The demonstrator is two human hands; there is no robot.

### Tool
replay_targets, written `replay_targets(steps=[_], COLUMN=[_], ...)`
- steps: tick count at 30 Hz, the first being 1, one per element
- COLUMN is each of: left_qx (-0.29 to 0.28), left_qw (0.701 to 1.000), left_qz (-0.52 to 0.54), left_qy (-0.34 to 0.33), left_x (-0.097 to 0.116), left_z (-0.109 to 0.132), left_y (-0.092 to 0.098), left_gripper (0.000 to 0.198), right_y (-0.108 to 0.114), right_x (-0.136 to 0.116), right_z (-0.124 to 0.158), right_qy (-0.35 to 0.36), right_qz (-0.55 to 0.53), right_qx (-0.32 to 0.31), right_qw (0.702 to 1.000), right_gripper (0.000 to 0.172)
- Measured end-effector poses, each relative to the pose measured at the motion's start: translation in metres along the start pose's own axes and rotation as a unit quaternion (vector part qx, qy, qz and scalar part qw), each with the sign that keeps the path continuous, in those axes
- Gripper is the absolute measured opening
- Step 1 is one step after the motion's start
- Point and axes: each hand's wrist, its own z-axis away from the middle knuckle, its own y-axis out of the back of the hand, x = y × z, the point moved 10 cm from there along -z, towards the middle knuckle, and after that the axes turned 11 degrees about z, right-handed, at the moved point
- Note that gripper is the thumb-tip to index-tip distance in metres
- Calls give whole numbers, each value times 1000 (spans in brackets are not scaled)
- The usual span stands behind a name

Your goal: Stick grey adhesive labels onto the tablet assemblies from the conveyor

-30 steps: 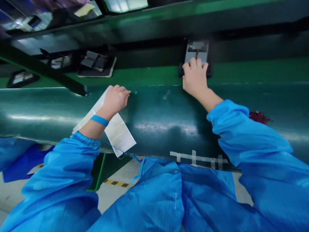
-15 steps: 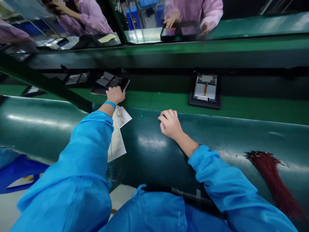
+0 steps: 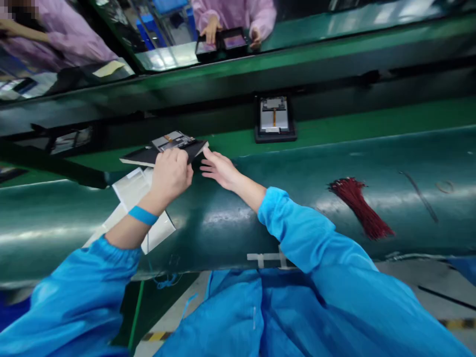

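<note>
My left hand [image 3: 171, 173], a blue band at its wrist, is closed on the near edge of a flat black tray [image 3: 143, 154] with pale edges. The tray is tilted, lifted at the near side. On it lies an opened tablet [image 3: 174, 141] with its silver inside and an orange ribbon showing. My right hand [image 3: 221, 169] is open beside the tray's right corner, fingers spread; its thumb tip is at that corner, and whether it touches I cannot tell. White sheets [image 3: 130, 191] lie under my left wrist.
Another opened tablet [image 3: 274, 119] sits in a black tray on the green line, one more [image 3: 70, 141] farther left. A bundle of dark red wires [image 3: 360, 208] lies on the bench at right. A green post [image 3: 52, 163] crosses at left. Co-workers in pink sleeves [image 3: 256, 15] work opposite.
My left hand has drawn the tray with the tablet nearer and raised its near side. My right hand has come to the tray's right corner, fingers now spread. The view has shifted right.
</note>
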Motion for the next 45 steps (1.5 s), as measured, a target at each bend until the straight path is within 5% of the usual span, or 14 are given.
replay_targets(steps=[3, 6, 11, 14, 17, 22, 26, 28, 32, 35, 37, 40, 42, 45], left_qx=[3, 10, 28, 101, 148, -85, -74, -82, -109, -54, 37, 26, 10, 6], left_qw=[997, 991, 958, 945, 951, 959, 972, 973, 967, 962, 938, 881, 859, 843], left_qz=[10, 42, 124, 198, 248, 269, 218, 191, 197, 200, 189, 219, 250, 290], left_qy=[-80, -127, -257, -242, -115, -40, 58, 101, 118, 180, 288, 418, 447, 453], left_x=[78, 143, 218, 206, 158, 130, 125, 135, 152, 87, 1, -111, -152, -174], left_z=[22, 44, 96, 107, 82, 43, 68, 94, 133, 154, 178, 213, 223, 226], left_y=[3, 11, 45, 70, 60, -36, -40, -33, -26, -19, -13, -43, -65, -84], left_gripper=[35, 35, 25, 24, 38, 51, 50, 46, 40, 45, 49, 79, 102, 117], right_y=[11, 51, 145, 209, 235, 232, 237, 233, 192, 163, 142, 90, 44, -19], right_x=[17, 29, 34, 26, 24, 27, 13, -5, -38, -54, -64, -72, -72, -71], right_z=[10, 48, 124, 158, 173, 152, 101, 79, 62, 68, 77, 88, 95, 99], right_qy=[-109, -123, -94, -101, -159, -194, -126, -56, 102, 154, 177, 214, 240, 264], right_qz=[-214, -231, -209, -163, -90, 57, 237, 407, 662, 663, 653, 631, 611, 581], right_qx=[102, 229, 239, 170, 15, -68, 6, 25, 24, 28, 31, -21, -78, -144], right_qw=[965, 938, 944, 966, 983, 977, 963, 911, 742, 732, 735, 745, 750, 756], right_gripper=[52, 37, 39, 46, 49, 38, 23, 18, 16, 23, 20, 16, 14, 14])
